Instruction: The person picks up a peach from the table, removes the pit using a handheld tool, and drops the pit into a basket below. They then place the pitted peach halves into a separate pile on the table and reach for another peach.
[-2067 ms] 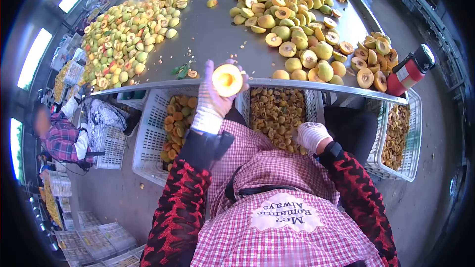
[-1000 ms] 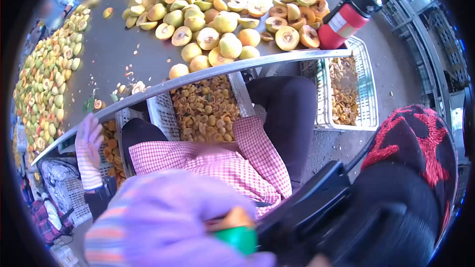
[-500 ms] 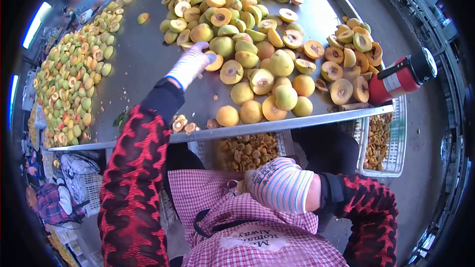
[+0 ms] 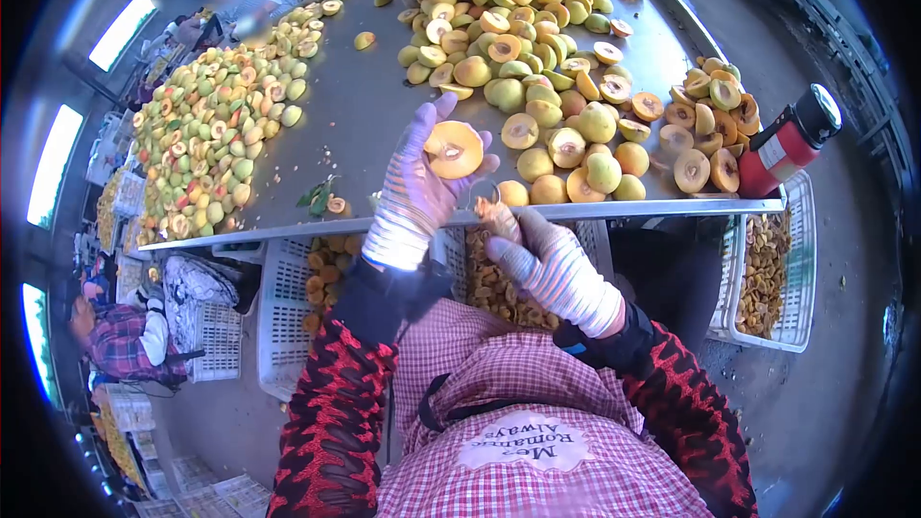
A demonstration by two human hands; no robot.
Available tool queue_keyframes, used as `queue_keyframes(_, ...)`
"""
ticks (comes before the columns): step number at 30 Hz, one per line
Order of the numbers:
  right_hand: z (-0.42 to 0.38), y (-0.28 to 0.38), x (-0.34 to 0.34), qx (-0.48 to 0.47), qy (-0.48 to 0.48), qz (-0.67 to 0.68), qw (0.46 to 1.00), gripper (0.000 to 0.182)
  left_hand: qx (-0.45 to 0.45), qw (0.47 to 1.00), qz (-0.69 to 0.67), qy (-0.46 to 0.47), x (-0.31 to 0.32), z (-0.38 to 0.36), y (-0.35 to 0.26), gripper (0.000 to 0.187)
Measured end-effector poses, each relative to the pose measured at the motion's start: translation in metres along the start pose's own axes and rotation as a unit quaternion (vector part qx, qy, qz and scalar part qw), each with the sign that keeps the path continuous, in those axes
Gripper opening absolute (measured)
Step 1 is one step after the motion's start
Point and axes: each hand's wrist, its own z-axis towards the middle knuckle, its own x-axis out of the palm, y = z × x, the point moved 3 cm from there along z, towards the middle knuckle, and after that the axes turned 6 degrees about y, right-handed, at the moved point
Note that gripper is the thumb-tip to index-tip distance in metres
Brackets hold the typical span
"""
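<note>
My left hand (image 4: 411, 194), in a striped knit glove, holds a yellow-fleshed peach half (image 4: 454, 150) with its cut face up over the table's front edge. Fingers of my gloved right hand (image 4: 564, 273) are wrapped round the stubby, tan handle of a pitting tool (image 4: 499, 219). A thin metal loop at the tool's tip stands close to the peach half. Just beyond my hands, whole and halved peaches (image 4: 566, 149) lie along the near part of the table.
A metal table (image 4: 360, 96) carries a large peach pile (image 4: 508, 14) and another pile (image 4: 225, 115) at left. A red flask (image 4: 782, 146) stands at the right corner. Crates with cut fruit sit below, including a white crate (image 4: 806, 273). A person (image 4: 120, 336) sits at left.
My left hand has drawn back from the pile with a peach half. My right hand has risen from my lap, bringing the looped tool into view beside it.
</note>
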Motion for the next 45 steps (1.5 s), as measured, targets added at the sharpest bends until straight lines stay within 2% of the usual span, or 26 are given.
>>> queue_keyframes(1, 0.001, 0.006, 0.005, 0.002, -0.015, -0.002, 1.0, 0.034, 0.024, 0.999, 0.028, -0.033, 0.013, -0.014, 0.001, 0.051)
queue_keyframes(2, 0.001, 0.01, 0.009, 0.004, -0.032, -0.006, 0.999, 0.034, 0.022, 0.999, -0.018, 0.019, 0.021, -0.025, 0.002, 0.051)
queue_keyframes(4, -0.005, 0.019, 0.018, -0.024, -0.065, -0.033, 0.997, 0.033, 0.063, 0.996, -0.051, -0.028, 0.036, -0.042, 0.008, 0.042)
queue_keyframes(7, -0.018, 0.034, 0.026, -0.081, -0.095, -0.095, 0.988, 0.032, 0.082, 0.995, -0.053, -0.02, 0.048, -0.064, 0.01, 0.038)
queue_keyframes(11, -0.032, 0.04, 0.039, -0.158, -0.117, -0.124, 0.973, 0.026, 0.045, 0.997, -0.055, -0.018, 0.06, -0.084, -0.001, 0.036)
queue_keyframes(14, -0.038, 0.043, 0.045, -0.163, -0.13, -0.129, 0.969, 0.025, 0.058, 0.997, 0.003, -0.05, 0.067, -0.093, -0.002, 0.037)
queue_keyframes(16, -0.035, 0.036, 0.051, -0.15, -0.114, -0.048, 0.981, 0.025, 0.056, 0.996, -0.025, -0.058, 0.072, -0.1, -0.002, 0.037)
queue_keyframes(18, -0.039, 0.044, 0.051, -0.144, -0.085, -0.05, 0.985, 0.026, 0.045, 0.995, -0.062, -0.056, 0.067, -0.095, -0.001, 0.037)
queue_keyframes(19, -0.041, 0.047, 0.051, -0.14, -0.077, -0.053, 0.986, 0.033, 0.042, 0.996, -0.054, -0.06, 0.072, -0.095, -0.002, 0.039)
queue_keyframes(21, -0.043, 0.046, 0.054, -0.128, -0.045, 0.038, 0.99, 0.03, 0.032, 0.999, 0.01, -0.022, 0.075, -0.095, -0.008, 0.04)
queue_keyframes(23, -0.044, 0.047, 0.057, -0.072, -0.013, 0.101, 0.992, 0.027, 0.028, 0.998, 0.04, -0.027, 0.078, -0.098, -0.004, 0.042)
queue_keyframes(24, -0.051, 0.049, 0.052, -0.027, 0.034, 0.123, 0.992, 0.026, 0.023, 0.997, 0.08, -0.003, 0.079, -0.098, -0.006, 0.042)
queue_keyframes(26, -0.061, 0.06, 0.044, 0.0, 0.062, 0.146, 0.987, 0.024, 0.013, 0.986, 0.159, 0.048, 0.08, -0.097, -0.011, 0.042)
queue_keyframes(27, -0.062, 0.054, 0.046, -0.024, 0.072, 0.204, 0.976, 0.028, 0.028, 0.975, 0.219, 0.021, 0.083, -0.097, -0.012, 0.042)
queue_keyframes(29, -0.065, 0.046, 0.045, 0.062, 0.154, 0.382, 0.909, 0.032, 0.075, 0.963, 0.254, 0.054, 0.082, -0.095, -0.011, 0.043)
queue_keyframes(30, -0.067, 0.045, 0.046, 0.105, 0.193, 0.466, 0.857, 0.034, 0.098, 0.955, 0.272, 0.069, 0.079, -0.095, -0.01, 0.044)
queue_keyframes(31, -0.065, 0.048, 0.049, 0.089, 0.197, 0.453, 0.865, 0.038, 0.153, 0.951, 0.263, 0.051, 0.077, -0.094, -0.005, 0.045)
queue_keyframes(34, -0.057, 0.04, 0.041, 0.099, 0.216, 0.426, 0.873, 0.038, 0.117, 0.988, 0.085, 0.049, 0.064, -0.084, 0.012, 0.045)
queue_keyframes(35, -0.051, 0.044, 0.037, 0.115, 0.185, 0.345, 0.913, 0.037, 0.106, 0.988, 0.066, 0.094, 0.06, -0.076, 0.013, 0.044)
queue_keyframes(38, -0.035, 0.031, 0.032, 0.117, 0.178, 0.307, 0.928, 0.037, 0.02, 0.996, -0.022, 0.081, 0.052, -0.063, 0.02, 0.044)
queue_keyframes(39, -0.031, 0.029, 0.031, 0.095, 0.189, 0.293, 0.932, 0.036, 0.022, 0.993, -0.045, 0.102, 0.048, -0.057, 0.022, 0.044)
queue_keyframes(42, -0.022, 0.019, 0.03, 0.096, 0.187, 0.295, 0.932, 0.036, 0.003, 0.985, -0.069, 0.158, 0.037, -0.045, 0.026, 0.045)
queue_keyframes(45, -0.014, 0.01, 0.032, 0.118, 0.184, 0.254, 0.942, 0.034, 0.011, 0.992, 0.107, 0.064, 0.033, -0.051, 0.021, 0.047)
